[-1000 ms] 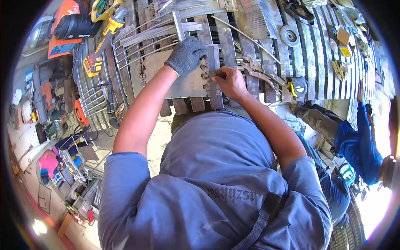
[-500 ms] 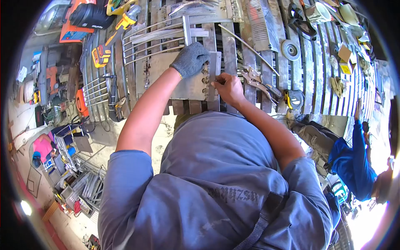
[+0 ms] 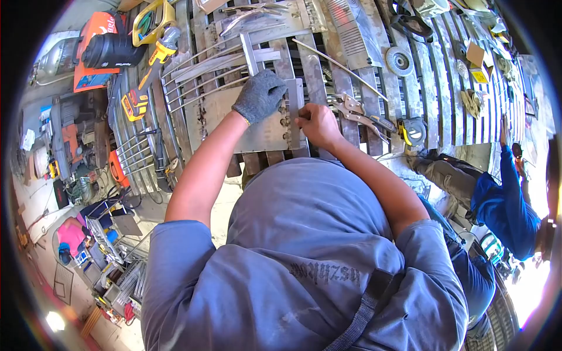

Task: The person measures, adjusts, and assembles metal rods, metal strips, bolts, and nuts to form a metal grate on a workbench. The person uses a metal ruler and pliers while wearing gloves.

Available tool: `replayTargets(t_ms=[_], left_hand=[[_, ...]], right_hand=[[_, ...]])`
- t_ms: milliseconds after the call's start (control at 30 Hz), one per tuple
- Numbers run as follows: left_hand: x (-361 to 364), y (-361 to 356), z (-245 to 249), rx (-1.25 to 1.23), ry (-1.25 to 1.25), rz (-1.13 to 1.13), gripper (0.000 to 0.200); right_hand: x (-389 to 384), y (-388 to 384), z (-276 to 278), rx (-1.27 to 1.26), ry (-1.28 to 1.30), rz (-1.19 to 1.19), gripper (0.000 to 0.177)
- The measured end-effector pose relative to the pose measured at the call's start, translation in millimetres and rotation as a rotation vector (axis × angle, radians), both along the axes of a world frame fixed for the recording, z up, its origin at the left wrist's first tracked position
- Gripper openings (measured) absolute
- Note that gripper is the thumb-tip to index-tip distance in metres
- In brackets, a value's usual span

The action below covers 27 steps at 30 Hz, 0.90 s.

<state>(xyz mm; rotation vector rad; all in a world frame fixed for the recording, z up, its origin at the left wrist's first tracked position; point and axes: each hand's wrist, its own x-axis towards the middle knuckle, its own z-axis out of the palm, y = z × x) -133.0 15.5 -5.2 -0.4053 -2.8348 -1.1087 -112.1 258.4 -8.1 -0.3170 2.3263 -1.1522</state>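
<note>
My left hand [image 3: 259, 97], in a grey knit glove, is closed over the upper right part of a flat metal plate [image 3: 249, 139]. Whatever its curled fingers hold is hidden. My bare right hand [image 3: 319, 124] is closed in a pinch beside a narrow metal strip [image 3: 295, 102] along the plate's right side; anything between the fingertips is too small to make out. Dark-edged notches run down the plate near that strip. Above the gloved hand lies a metal bar [image 3: 249, 54] among thin rods [image 3: 205, 88].
Locking pliers [image 3: 356, 110], a tape measure [image 3: 413, 131] and a wire wheel [image 3: 399, 61] lie right of my hands on the slatted metal bench [image 3: 433, 111]. A yellow power tool [image 3: 146, 79] is at left. Another person in blue [image 3: 503, 199] is at far right.
The view has turned slightly, so the bench and tools sit differently in the picture. Both hands stay closed at nearly the same places by the plate and strip.
</note>
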Motion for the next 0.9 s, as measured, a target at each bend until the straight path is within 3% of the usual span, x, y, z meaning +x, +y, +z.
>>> replayTargets(t_ms=[167,367,567,900], left_hand=[[-3,-2,-5,-0.036,-0.039,0.020,0.014],[-10,0,-17,-0.011,0.135,0.065,0.016],[-15,-8,-13,-0.034,0.020,0.008,0.017],[-28,-19,-14,-0.063,-0.154,-0.052,0.022]], right_hand=[[-18,-7,1,0.055,-0.030,0.020,0.027],[-43,-9,-8,0.035,0.045,0.058,0.024],[-32,-2,-7,-0.046,-0.030,0.012,0.017],[-17,-2,-10,-0.071,-0.161,-0.087,0.023]])
